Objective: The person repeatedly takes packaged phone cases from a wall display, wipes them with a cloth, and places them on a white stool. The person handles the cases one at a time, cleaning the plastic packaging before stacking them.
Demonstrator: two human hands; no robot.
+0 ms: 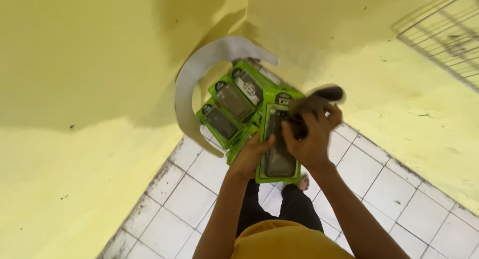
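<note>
My left hand (pixel 251 157) grips the lower left edge of a green retail package (pixel 277 159) with a clear window showing a dark item. My right hand (pixel 310 134) is closed around a dark, blurred object (pixel 319 98) held over the package's top right. Behind it, several more green packages (pixel 230 103) lie stacked on the seat of a white plastic chair (pixel 192 84) set against the wall corner.
Yellow walls (pixel 85 64) close in on the left and right, meeting behind the chair. A wire rack (pixel 449 32) hangs at the upper right. White floor tiles (pixel 379 179) lie below, with my dark trousers, one bare foot (pixel 303 181) and my yellow shirt at the bottom.
</note>
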